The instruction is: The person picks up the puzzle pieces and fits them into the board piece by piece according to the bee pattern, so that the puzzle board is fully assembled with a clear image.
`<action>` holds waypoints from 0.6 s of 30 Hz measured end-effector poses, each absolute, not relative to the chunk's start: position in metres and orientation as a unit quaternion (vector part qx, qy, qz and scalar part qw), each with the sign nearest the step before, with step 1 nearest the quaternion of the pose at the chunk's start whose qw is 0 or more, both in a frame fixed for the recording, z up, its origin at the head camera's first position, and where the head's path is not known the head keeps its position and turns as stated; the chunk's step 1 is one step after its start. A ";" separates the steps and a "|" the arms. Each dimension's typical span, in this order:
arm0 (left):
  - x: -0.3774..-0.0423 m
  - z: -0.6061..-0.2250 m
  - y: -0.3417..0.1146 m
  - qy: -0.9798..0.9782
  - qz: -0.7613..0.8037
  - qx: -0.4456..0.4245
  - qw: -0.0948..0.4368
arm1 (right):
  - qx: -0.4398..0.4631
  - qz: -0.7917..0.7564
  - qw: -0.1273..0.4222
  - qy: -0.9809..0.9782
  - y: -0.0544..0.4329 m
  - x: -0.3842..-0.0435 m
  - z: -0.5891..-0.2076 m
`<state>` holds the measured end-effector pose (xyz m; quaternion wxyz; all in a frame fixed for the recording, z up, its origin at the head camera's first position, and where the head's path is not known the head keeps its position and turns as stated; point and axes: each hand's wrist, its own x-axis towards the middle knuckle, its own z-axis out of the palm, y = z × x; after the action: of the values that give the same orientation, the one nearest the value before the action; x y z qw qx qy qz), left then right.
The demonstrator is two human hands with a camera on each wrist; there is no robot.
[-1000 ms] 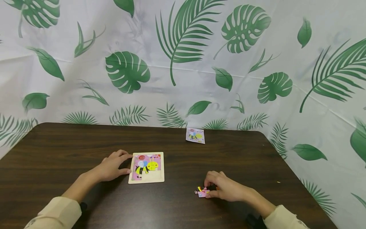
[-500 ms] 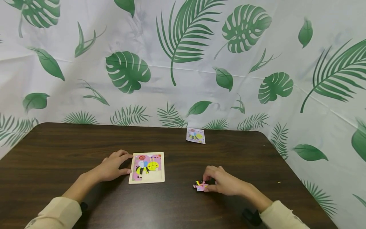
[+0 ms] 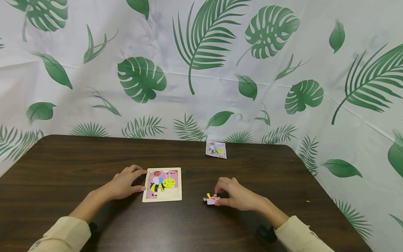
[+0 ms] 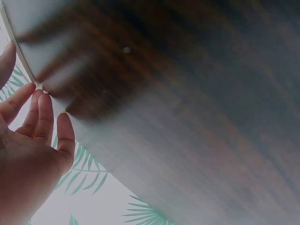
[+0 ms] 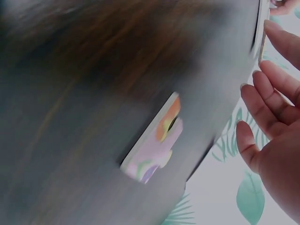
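In the head view, my left hand rests its thumb and fingertips at the left edge of a square wooden puzzle board. A yellow-and-black bee on pink fills most of the board, and bare wood shows at its lower right. To the right, my right hand pinches a pink puzzle piece with yellow, red and black on it, between thumb and fingers, close over the table. Another puzzle piece, pink and orange, lies on the table in the right wrist view; my right hand hides it in the head view.
A small printed card with the same bee picture lies at the far edge of the dark wooden table. Behind it hangs a white cloth printed with green leaves.
My right hand has moved left and away from me with the pinched puzzle piece, nearer the board. The left hand and the board have stayed in place.
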<state>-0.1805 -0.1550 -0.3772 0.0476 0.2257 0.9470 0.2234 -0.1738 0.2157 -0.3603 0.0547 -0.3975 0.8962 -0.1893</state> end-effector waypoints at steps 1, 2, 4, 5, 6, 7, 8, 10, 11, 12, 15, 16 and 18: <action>-0.180 -0.377 -0.155 0.947 0.224 0.225 0.048 | -0.396 -0.191 0.054 0.896 0.213 -0.174 -0.360; -0.180 -0.377 -0.155 0.947 0.225 0.225 0.048 | -0.397 -0.193 0.052 0.896 0.211 -0.175 -0.360; -0.180 -0.378 -0.155 0.947 0.225 0.225 0.048 | -0.398 -0.195 0.048 0.895 0.206 -0.177 -0.361; -0.181 -0.378 -0.155 0.947 0.225 0.224 0.048 | -0.398 -0.195 0.047 0.895 0.204 -0.178 -0.361; -0.181 -0.378 -0.155 0.947 0.225 0.225 0.048 | -0.399 -0.196 0.044 0.895 0.201 -0.179 -0.362; -0.181 -0.378 -0.156 0.947 0.224 0.224 0.048 | -0.400 -0.195 0.041 0.895 0.199 -0.179 -0.362; -0.182 -0.378 -0.156 0.947 0.224 0.225 0.048 | -0.401 -0.195 0.038 0.894 0.197 -0.180 -0.362; -0.183 -0.379 -0.156 0.947 0.223 0.225 0.047 | -0.397 -0.195 0.036 0.896 0.191 -0.182 -0.361; -0.182 -0.379 -0.156 0.947 0.223 0.225 0.047 | -0.395 -0.196 0.035 0.897 0.188 -0.183 -0.361; -0.182 -0.379 -0.156 0.947 0.224 0.225 0.047 | -0.393 -0.195 0.034 0.898 0.186 -0.184 -0.361; -0.182 -0.379 -0.155 0.947 0.226 0.224 0.047 | -0.394 -0.197 0.035 0.897 0.178 -0.186 -0.361; -0.181 -0.379 -0.155 0.947 0.227 0.224 0.047 | -0.395 -0.198 0.035 0.896 0.175 -0.187 -0.361; -0.181 -0.379 -0.155 0.947 0.227 0.224 0.048 | -0.400 -0.197 0.035 0.894 0.170 -0.189 -0.362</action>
<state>-0.1811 -0.1549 -0.3786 0.0477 0.2235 0.9467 0.2269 -0.1888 0.1704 -0.3623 0.0352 -0.4003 0.8942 -0.1973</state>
